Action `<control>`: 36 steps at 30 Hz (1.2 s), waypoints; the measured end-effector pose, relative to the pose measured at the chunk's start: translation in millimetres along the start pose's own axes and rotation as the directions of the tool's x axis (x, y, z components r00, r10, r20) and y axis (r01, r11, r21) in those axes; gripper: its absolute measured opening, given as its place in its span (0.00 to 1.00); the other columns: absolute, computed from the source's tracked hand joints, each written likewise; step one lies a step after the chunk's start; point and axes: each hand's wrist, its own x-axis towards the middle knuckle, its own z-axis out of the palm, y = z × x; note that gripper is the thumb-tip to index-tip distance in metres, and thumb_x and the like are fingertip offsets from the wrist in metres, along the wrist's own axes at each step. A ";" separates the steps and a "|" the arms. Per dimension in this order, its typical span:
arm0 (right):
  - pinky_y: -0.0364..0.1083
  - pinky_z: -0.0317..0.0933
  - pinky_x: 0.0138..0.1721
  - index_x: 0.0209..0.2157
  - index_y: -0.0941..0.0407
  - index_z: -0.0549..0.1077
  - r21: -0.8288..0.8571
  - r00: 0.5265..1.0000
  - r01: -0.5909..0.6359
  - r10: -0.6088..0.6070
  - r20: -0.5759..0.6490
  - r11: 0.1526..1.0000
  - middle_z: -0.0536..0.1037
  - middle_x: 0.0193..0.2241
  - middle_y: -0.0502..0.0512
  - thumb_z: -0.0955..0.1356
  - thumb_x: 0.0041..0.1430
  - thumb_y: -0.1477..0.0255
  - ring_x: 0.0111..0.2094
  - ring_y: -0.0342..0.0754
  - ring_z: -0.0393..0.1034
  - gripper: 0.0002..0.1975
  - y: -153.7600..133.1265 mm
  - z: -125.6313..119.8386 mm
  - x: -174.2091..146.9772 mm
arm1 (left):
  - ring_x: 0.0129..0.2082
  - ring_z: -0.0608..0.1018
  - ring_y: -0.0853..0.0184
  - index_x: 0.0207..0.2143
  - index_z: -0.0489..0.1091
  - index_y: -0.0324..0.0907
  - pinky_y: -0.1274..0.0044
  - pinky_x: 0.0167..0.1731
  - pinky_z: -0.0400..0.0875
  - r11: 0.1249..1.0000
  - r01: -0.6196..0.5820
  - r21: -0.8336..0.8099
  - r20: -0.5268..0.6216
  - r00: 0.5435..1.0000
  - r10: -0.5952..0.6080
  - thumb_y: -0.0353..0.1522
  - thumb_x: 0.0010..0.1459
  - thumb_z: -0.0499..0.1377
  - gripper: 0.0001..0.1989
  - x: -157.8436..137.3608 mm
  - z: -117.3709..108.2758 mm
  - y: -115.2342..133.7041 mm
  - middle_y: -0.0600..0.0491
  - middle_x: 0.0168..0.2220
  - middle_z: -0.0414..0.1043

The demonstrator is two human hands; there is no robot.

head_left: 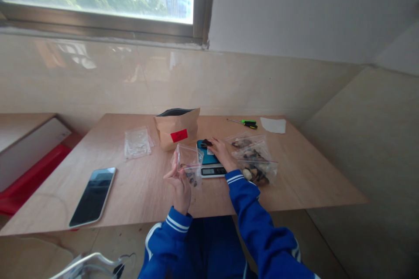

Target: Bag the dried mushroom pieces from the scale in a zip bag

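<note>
My left hand [179, 185] holds up a small clear zip bag [189, 162] with a few dark pieces in its bottom. Just right of it a small kitchen scale [209, 161] with a blue top lies on the wooden table [140, 187]. My right hand [221, 151] reaches over the scale, its fingertips at some dark pieces [206, 143] on the platform. Whether the fingers pinch a piece cannot be told. Both sleeves are blue with white stripes.
A brown paper pouch [177, 128] with a red label stands open behind the scale. Filled clear bags [253, 161] lie to the right, empty clear bags [137, 141] to the left. A phone [94, 196] lies front left. A green screwdriver [247, 123] and white paper [273, 124] are at the back.
</note>
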 end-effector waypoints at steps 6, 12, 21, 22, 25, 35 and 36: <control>0.54 0.65 0.53 0.47 0.57 0.75 0.255 0.988 -0.041 0.077 -0.134 0.966 0.76 0.51 0.63 0.70 0.56 0.65 0.52 0.54 0.70 0.18 -16.5 -7.8 3.8 | 0.65 0.61 0.61 0.50 0.57 0.43 0.59 0.61 0.60 0.999 0.017 0.028 0.008 1.000 -0.017 0.40 0.66 0.48 0.14 0.0 1.8 -1.4 0.37 0.65 0.55; 0.51 0.69 0.49 0.47 0.54 0.73 0.867 0.961 -0.082 0.271 -0.063 0.491 0.79 0.46 0.57 0.75 0.45 0.57 0.45 0.51 0.75 0.27 -70.5 -21.9 10.5 | 0.65 0.59 0.60 0.48 0.56 0.43 0.58 0.60 0.60 1.000 0.019 0.009 0.038 0.999 -0.019 0.41 0.66 0.48 0.14 6.0 10.5 -6.3 0.35 0.65 0.54; 0.51 0.69 0.50 0.45 0.53 0.74 0.884 0.983 -0.184 0.078 0.167 0.431 0.80 0.46 0.54 0.75 0.46 0.60 0.46 0.51 0.75 0.24 -121.7 -28.5 0.0 | 0.64 0.61 0.59 0.53 0.55 0.38 0.59 0.61 0.58 0.999 -0.015 0.037 0.019 1.000 0.014 0.42 0.66 0.47 0.20 15.0 24.4 2.4 0.30 0.64 0.54; 0.51 0.68 0.52 0.44 0.54 0.74 0.868 0.984 -0.173 0.056 0.167 0.466 0.80 0.46 0.54 0.76 0.46 0.61 0.48 0.51 0.75 0.23 -122.3 -29.5 -1.2 | 0.65 0.61 0.59 0.53 0.55 0.39 0.60 0.61 0.59 0.999 -0.026 0.034 0.013 1.000 0.026 0.43 0.66 0.47 0.20 15.5 24.1 3.2 0.31 0.64 0.54; 0.51 0.64 0.56 0.44 0.54 0.75 0.810 0.986 -0.126 -0.021 0.167 0.573 0.80 0.46 0.54 0.75 0.49 0.64 0.50 0.49 0.73 0.20 -121.0 -35.1 -3.3 | 0.65 0.61 0.59 0.53 0.58 0.38 0.63 0.61 0.60 0.999 -0.036 0.032 -0.004 0.999 0.036 0.43 0.66 0.46 0.21 16.0 22.7 4.2 0.32 0.65 0.54; 0.57 0.58 0.60 0.43 0.52 0.79 0.317 0.959 0.131 -0.201 0.201 0.939 0.77 0.50 0.56 0.71 0.53 0.77 0.55 0.54 0.69 0.15 -143.0 -58.5 -6.9 | 0.64 0.63 0.57 0.50 0.56 0.41 0.57 0.59 0.61 0.992 -0.126 -0.025 -0.116 0.986 0.122 0.41 0.66 0.49 0.16 11.4 24.7 -4.6 0.33 0.65 0.53; 0.57 0.59 0.59 0.45 0.52 0.78 0.345 0.946 0.130 -0.221 0.239 0.929 0.77 0.51 0.56 0.71 0.54 0.75 0.55 0.54 0.69 0.15 -147.4 -59.7 -7.3 | 0.64 0.62 0.57 0.51 0.56 0.41 0.58 0.59 0.61 0.992 -0.122 -0.015 -0.120 0.985 0.120 0.41 0.66 0.49 0.16 11.4 24.6 -2.8 0.33 0.65 0.53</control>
